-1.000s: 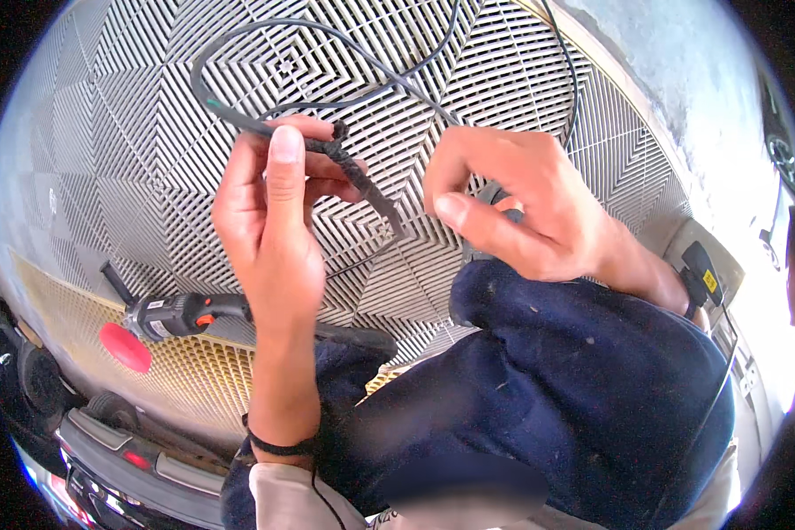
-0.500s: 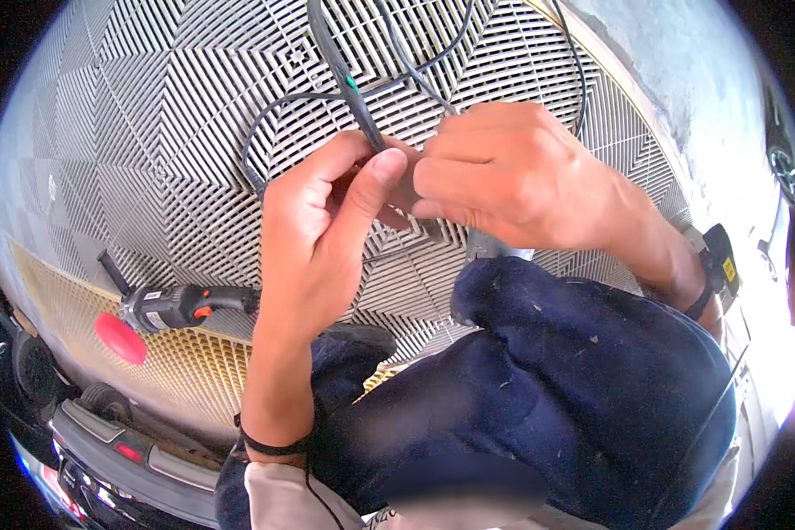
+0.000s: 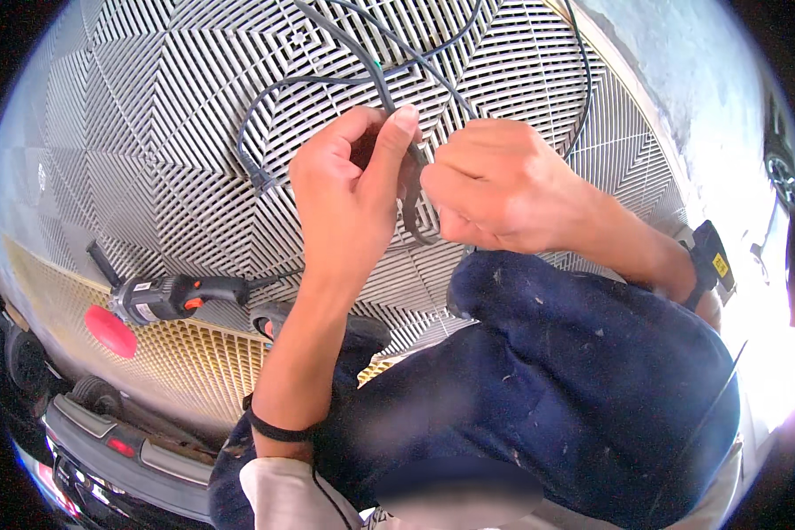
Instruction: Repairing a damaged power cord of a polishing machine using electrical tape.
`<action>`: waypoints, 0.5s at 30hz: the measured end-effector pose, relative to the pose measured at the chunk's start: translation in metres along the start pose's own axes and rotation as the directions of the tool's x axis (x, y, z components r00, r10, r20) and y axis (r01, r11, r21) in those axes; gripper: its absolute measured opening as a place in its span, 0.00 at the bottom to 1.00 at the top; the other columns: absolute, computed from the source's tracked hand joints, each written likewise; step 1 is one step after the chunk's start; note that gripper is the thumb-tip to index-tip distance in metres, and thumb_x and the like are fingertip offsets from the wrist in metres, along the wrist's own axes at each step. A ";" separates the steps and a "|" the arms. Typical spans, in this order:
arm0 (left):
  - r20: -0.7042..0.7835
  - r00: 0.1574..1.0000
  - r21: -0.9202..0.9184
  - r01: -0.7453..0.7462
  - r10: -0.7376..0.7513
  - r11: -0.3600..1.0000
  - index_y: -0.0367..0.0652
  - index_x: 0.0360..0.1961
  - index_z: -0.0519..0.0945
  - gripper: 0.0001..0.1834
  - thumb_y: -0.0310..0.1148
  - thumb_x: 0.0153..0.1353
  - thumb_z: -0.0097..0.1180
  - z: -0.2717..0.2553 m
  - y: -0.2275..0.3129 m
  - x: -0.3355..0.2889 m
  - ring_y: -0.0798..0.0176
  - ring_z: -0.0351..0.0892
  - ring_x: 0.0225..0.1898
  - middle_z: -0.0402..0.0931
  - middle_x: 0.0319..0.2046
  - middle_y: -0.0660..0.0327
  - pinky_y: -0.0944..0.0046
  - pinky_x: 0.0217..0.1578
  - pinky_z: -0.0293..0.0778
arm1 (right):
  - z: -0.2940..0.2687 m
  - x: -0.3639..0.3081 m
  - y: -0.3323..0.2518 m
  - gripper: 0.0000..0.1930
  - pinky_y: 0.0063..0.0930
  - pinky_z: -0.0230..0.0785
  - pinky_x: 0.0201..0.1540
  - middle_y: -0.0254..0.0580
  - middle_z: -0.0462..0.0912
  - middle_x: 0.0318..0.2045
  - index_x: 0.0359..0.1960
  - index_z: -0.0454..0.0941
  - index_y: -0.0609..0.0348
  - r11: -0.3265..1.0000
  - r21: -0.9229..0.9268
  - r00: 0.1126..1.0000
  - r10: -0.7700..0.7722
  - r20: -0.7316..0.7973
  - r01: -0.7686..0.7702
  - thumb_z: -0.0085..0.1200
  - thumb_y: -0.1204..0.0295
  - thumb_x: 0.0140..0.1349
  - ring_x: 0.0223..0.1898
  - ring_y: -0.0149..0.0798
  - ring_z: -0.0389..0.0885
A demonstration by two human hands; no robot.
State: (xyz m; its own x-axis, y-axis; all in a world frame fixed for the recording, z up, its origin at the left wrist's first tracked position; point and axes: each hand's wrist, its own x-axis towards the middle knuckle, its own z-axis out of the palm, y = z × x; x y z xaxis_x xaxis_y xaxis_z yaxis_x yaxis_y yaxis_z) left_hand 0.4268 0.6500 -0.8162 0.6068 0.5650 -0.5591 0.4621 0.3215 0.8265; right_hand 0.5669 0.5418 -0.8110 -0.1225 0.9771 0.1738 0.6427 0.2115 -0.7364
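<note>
A thick black cable [image 3: 374, 71] with a small green mark comes down from the upper edge into my left hand [image 3: 349, 190]. My left thumb and fingers are pinched around it. Below the thumb, a dark length [image 3: 411, 208] bends in a loop between my hands and runs to my right hand [image 3: 508, 185]. The right fingers are curled closed at the loop's far side, and their grip is partly hidden. A thinner black cord [image 3: 433, 71] passes behind my right knuckles. On the floor left of my hands lies a black plug [image 3: 262, 179].
A black power polisher [image 3: 172, 299] with orange switches and a pink pad [image 3: 110, 331] lies at left on the slatted grey floor [image 3: 194, 141], near a yellow grating strip [image 3: 194, 362]. A car's rear bumper [image 3: 132, 459] shows at lower left. My bent knees are below the hands.
Both hands have shifted slightly right, the left one also upward. The black cable has swung right, and a dark loop now shows between the hands.
</note>
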 end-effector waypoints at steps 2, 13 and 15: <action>-0.044 0.999 0.034 0.005 -0.003 0.999 0.35 0.27 0.80 0.14 0.35 0.65 0.55 0.005 -0.001 0.001 0.78 0.67 0.18 0.74 0.18 0.67 0.76 0.19 0.62 | 0.001 -0.002 -0.001 0.11 0.36 0.69 0.26 0.38 0.69 0.19 0.21 0.67 0.56 0.999 -0.003 0.998 0.033 0.053 -0.033 0.57 0.69 0.46 0.22 0.41 0.74; -0.395 0.917 -0.116 -0.113 0.058 0.987 0.35 0.29 0.78 0.16 0.39 0.66 0.54 -0.057 -0.014 0.032 0.72 0.72 0.16 0.75 0.19 0.63 0.73 0.19 0.66 | 0.016 -0.021 -0.029 0.12 0.35 0.70 0.33 0.36 0.73 0.22 0.27 0.69 0.55 0.972 0.229 0.892 -0.142 0.429 0.045 0.55 0.61 0.52 0.29 0.42 0.77; -0.258 0.966 -0.172 -0.069 0.023 0.983 0.36 0.30 0.78 0.17 0.40 0.67 0.52 -0.055 0.003 0.024 0.71 0.73 0.18 0.77 0.21 0.61 0.74 0.22 0.68 | 0.013 -0.018 -0.021 0.10 0.35 0.71 0.33 0.37 0.73 0.22 0.28 0.69 0.55 0.996 0.088 0.936 -0.002 0.353 -0.031 0.52 0.62 0.57 0.29 0.42 0.77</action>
State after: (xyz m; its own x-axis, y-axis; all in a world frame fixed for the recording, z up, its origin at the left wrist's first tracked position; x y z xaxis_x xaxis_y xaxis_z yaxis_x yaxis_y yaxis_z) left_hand 0.4071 0.7059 -0.8233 0.4295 0.7493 -0.5041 0.3005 0.4078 0.8622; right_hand 0.5457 0.5200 -0.8076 -0.3828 0.9214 -0.0666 0.5769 0.1821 -0.7963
